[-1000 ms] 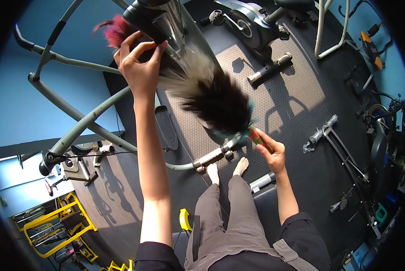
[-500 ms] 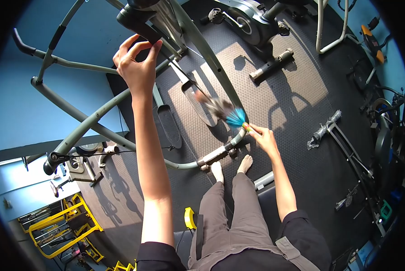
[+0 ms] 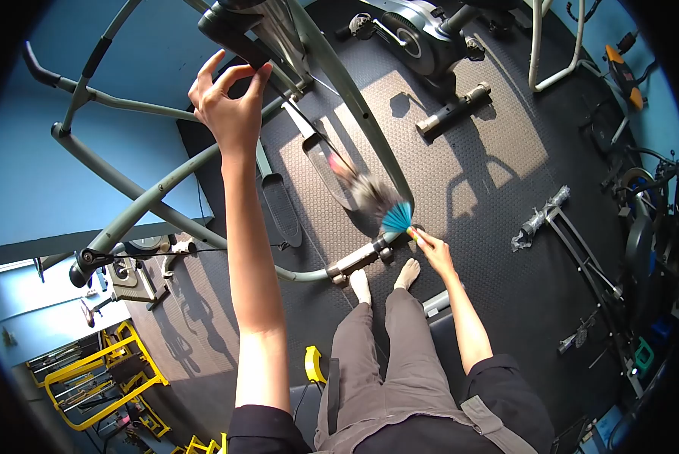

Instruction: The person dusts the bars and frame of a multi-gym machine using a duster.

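Note:
My left hand (image 3: 232, 106) is raised at the top, thumb and index finger pinched at the lower corner of the dark console (image 3: 237, 38) of an elliptical trainer; the other fingers are curled loosely. Lower down, my right hand (image 3: 437, 253) grips the handle of a feather duster (image 3: 396, 218). The duster's blue base shows clearly, while its grey and reddish tip is smeared by motion. It lies across the trainer's curved green-grey frame (image 3: 362, 113), near the front foot tube; contact cannot be made out. Two foot pedals (image 3: 283, 208) sit left of the duster.
My feet (image 3: 361, 286) stand close to the trainer's front foot tube (image 3: 355, 259). An exercise bike (image 3: 415, 41) is at the top. A metal frame with plastic-wrapped ends (image 3: 582, 246) lies at right. A yellow rack (image 3: 101, 378) stands lower left.
My right hand and the feather duster have shifted slightly down, with the duster's tip still blurred. My left hand stays at the console corner.

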Action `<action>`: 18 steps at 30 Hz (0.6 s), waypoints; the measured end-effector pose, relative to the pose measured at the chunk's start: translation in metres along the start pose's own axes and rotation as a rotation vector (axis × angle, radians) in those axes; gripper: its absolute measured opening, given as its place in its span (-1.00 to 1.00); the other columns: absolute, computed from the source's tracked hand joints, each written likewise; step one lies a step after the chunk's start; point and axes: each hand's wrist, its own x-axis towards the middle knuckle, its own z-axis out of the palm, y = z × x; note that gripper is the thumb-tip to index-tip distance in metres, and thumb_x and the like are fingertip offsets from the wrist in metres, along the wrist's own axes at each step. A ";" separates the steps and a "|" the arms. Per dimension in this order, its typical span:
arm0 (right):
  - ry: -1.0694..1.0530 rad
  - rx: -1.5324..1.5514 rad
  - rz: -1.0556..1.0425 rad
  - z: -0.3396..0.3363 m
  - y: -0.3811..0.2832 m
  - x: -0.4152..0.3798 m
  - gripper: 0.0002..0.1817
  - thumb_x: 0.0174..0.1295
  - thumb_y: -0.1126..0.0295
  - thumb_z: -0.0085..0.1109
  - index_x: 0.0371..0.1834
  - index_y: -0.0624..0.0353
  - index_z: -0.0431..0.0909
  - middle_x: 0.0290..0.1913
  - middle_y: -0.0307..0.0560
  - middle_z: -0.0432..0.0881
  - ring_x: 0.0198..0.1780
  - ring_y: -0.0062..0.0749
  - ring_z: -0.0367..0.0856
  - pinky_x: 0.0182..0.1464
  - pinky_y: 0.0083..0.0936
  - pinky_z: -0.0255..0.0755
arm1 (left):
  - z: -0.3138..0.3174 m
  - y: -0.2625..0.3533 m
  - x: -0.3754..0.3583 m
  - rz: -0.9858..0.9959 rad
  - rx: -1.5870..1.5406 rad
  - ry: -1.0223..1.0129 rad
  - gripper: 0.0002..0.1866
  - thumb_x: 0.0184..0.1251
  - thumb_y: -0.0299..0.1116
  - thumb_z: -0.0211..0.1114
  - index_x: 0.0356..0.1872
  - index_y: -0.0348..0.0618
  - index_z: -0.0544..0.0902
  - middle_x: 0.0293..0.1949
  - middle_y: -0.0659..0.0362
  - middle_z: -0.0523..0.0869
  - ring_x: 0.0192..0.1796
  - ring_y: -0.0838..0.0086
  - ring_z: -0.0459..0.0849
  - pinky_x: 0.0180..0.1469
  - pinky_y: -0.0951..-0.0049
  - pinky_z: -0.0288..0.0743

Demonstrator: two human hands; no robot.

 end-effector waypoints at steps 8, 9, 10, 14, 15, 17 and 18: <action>0.149 -0.144 0.307 -0.013 0.041 -0.030 -0.64 0.17 0.22 0.12 0.03 0.01 0.52 -0.72 -0.31 0.39 -0.73 -0.73 0.29 -0.69 -0.69 0.17 | 0.003 0.000 -0.002 -0.009 -0.018 0.008 -0.71 -0.14 -0.08 0.45 -0.52 -0.07 0.70 -0.28 0.24 0.66 -0.02 0.36 0.49 0.05 0.36 0.29; 0.103 -0.065 0.350 -0.006 0.020 -0.026 -0.64 0.17 0.20 0.11 0.04 0.00 0.51 -0.73 -0.34 0.36 -0.73 -0.75 0.26 -0.70 -0.71 0.13 | 0.004 0.001 -0.003 -0.048 0.007 0.023 -0.68 -0.14 -0.09 0.46 -0.50 -0.13 0.69 -0.35 0.23 0.68 -0.08 0.41 0.54 0.03 0.45 0.32; 0.059 0.011 0.396 0.000 -0.002 -0.022 -0.63 0.17 0.19 0.11 0.04 -0.01 0.51 -0.74 -0.36 0.33 -0.74 -0.77 0.23 -0.72 -0.72 0.09 | 0.003 0.003 -0.004 -0.050 0.006 0.022 -0.68 -0.14 -0.09 0.46 -0.50 -0.13 0.69 -0.35 0.23 0.68 -0.08 0.41 0.54 0.03 0.45 0.32; -0.019 0.060 0.353 0.031 -0.065 -0.010 -0.62 0.18 0.16 0.10 0.03 0.06 0.50 -0.54 -0.22 0.47 -0.52 -0.71 0.39 -0.49 -0.70 0.24 | 0.000 0.007 -0.002 -0.123 -0.072 -0.045 -0.68 -0.11 -0.10 0.45 -0.49 -0.16 0.68 -0.41 0.20 0.69 -0.20 0.45 0.59 -0.05 0.46 0.37; 0.000 0.099 0.296 0.030 -0.077 -0.011 -0.62 0.19 0.18 0.09 0.05 0.06 0.49 -0.60 -0.29 0.41 -0.58 -0.75 0.32 -0.55 -0.74 0.18 | 0.000 0.007 -0.002 -0.147 -0.080 -0.071 -0.68 -0.10 -0.10 0.44 -0.49 -0.16 0.68 -0.42 0.20 0.69 -0.23 0.46 0.61 -0.07 0.46 0.38; 0.030 0.177 0.181 0.030 -0.103 -0.014 -0.62 0.21 0.24 0.07 0.09 0.05 0.46 -0.70 -0.42 0.29 -0.70 -0.82 0.19 -0.67 -0.80 0.06 | 0.000 0.006 -0.001 -0.156 -0.091 -0.090 -0.68 -0.10 -0.11 0.44 -0.49 -0.17 0.68 -0.42 0.19 0.69 -0.23 0.45 0.61 -0.07 0.47 0.38; -0.018 0.337 0.180 0.021 -0.135 -0.020 -0.62 0.23 0.28 0.05 0.12 0.07 0.43 -0.68 -0.42 0.30 -0.70 -0.83 0.17 -0.68 -0.81 0.03 | 0.000 0.006 0.000 -0.169 -0.101 -0.105 -0.68 -0.10 -0.11 0.44 -0.49 -0.17 0.68 -0.42 0.18 0.69 -0.24 0.43 0.62 -0.07 0.47 0.39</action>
